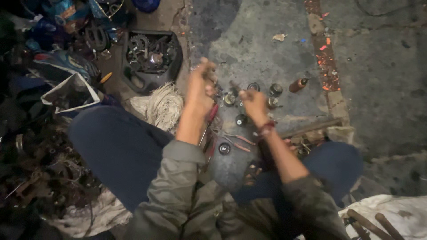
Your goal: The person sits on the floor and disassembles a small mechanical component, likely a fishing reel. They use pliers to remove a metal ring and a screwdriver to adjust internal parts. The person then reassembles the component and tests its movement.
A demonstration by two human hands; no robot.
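I am squatting on a concrete floor with both arms stretched forward. My left hand (201,89) is closed around something small that I cannot make out; motion blur hides it. My right hand (252,101) grips a short dark tool or part, its tip near the left hand. Just beyond the hands lie several small round metal parts (275,90) on the floor. A grey rounded metal cover (229,160) with a bearing hole rests between my knees, and a red-handled screwdriver (211,114) lies beside my left forearm.
A black tray of metal scrap parts (151,55) stands at the upper left. A wad of pale cotton waste (163,106) lies by my left knee. A small brown bottle (297,85) lies to the right. Scrap heaps fill the left side. Wooden handles (371,224) rest on white cloth at lower right.
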